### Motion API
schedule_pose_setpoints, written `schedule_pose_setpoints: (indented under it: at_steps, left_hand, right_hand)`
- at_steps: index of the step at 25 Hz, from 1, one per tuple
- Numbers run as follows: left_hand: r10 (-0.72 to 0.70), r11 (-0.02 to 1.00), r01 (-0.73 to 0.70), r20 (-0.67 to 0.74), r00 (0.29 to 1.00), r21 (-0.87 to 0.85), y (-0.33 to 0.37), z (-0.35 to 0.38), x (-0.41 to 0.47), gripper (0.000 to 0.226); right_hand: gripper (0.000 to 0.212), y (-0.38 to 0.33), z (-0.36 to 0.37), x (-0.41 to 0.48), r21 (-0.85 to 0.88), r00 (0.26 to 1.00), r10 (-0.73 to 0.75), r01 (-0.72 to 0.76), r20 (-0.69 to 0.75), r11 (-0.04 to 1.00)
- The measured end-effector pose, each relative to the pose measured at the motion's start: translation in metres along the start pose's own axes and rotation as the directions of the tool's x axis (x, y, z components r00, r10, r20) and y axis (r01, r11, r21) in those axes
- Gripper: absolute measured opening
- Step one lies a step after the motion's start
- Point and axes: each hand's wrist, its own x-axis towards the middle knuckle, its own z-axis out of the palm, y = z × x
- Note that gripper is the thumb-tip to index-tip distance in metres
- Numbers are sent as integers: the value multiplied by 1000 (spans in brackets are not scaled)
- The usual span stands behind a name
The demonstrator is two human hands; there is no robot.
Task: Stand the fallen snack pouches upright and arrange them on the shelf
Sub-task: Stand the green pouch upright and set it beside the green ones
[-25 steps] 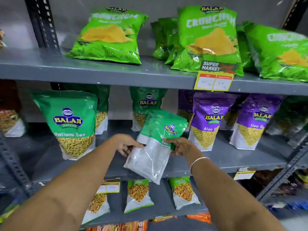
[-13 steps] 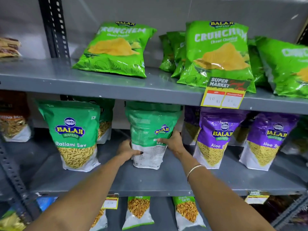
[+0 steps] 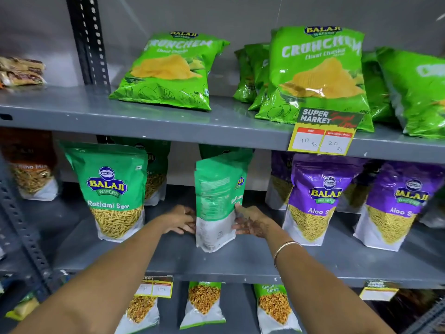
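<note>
A green Ratlami Sev pouch [image 3: 218, 201] stands upright on the grey middle shelf [image 3: 240, 259], turned so its printed back faces me. My left hand [image 3: 180, 219] presses its lower left edge. On the lower right edge rests my right hand [image 3: 252, 221], thumb against the pouch. Another Ratlami Sev pouch [image 3: 110, 189] stands upright to the left, with more green pouches behind both. Two purple Aloo Sev pouches [image 3: 315, 201] [image 3: 397, 208] stand upright to the right.
Green Crunchem chip bags [image 3: 168, 71] [image 3: 315, 75] lean on the top shelf above a price tag [image 3: 322, 136]. A brown-orange pouch [image 3: 31, 169] stands at far left. Small pouches [image 3: 204, 304] stand on the shelf below. A perforated upright post [image 3: 21, 225] borders the left.
The green pouch went from tilted in the air to standing on the middle shelf, turned more edge-on. Both hands slid down to its lower edges.
</note>
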Motion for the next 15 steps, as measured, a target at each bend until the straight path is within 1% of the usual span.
schedule_pose_setpoints:
  at_steps: [1,2,3,4,6,7,8,10,12,14,15]
  left_hand:
    - [16,1000,-16,-8,1000,9,0,3,0,45]
    - [37,999,-37,-31,999,13,0,8,2,58]
    - [63,998,-62,-60,996,18,1,13,3,70]
    - [98,995,-96,-84,992,27,2,19,5,81]
    - [161,987,-160,-87,983,24,5,30,13,96]
    - [177,984,-177,-69,982,2,7,34,17,102]
    - [189,981,-191,-51,981,-26,8,36,20,106]
    - [186,979,-188,-33,982,-72,10,36,24,113]
    - [156,984,-157,-20,988,-83,11,34,27,113]
    - [129,989,-129,-8,992,-77,14,32,27,103]
    - [112,991,-113,-8,994,-71,17,32,28,96]
  right_hand:
    - [15,2,-2,2,-52,999,-30,31,20,998]
    - [6,5,-5,4,-102,998,-56,60,42,993]
    - [21,7,-9,5,-183,994,-76,89,78,979]
    - [42,9,-13,4,-257,989,-87,115,118,959]
    - [81,12,-13,1,-364,974,-88,161,208,917]
    - [91,13,-11,-1,-383,964,-98,191,248,904]
    - [97,15,-9,-1,-372,954,-125,225,273,901]
    - [103,18,-6,3,-334,952,-193,266,237,904]
    - [97,20,-9,6,-318,964,-212,254,162,913]
    - [90,19,-14,6,-319,966,-209,248,151,915]
    - [91,18,-17,5,-312,963,-209,253,169,916]
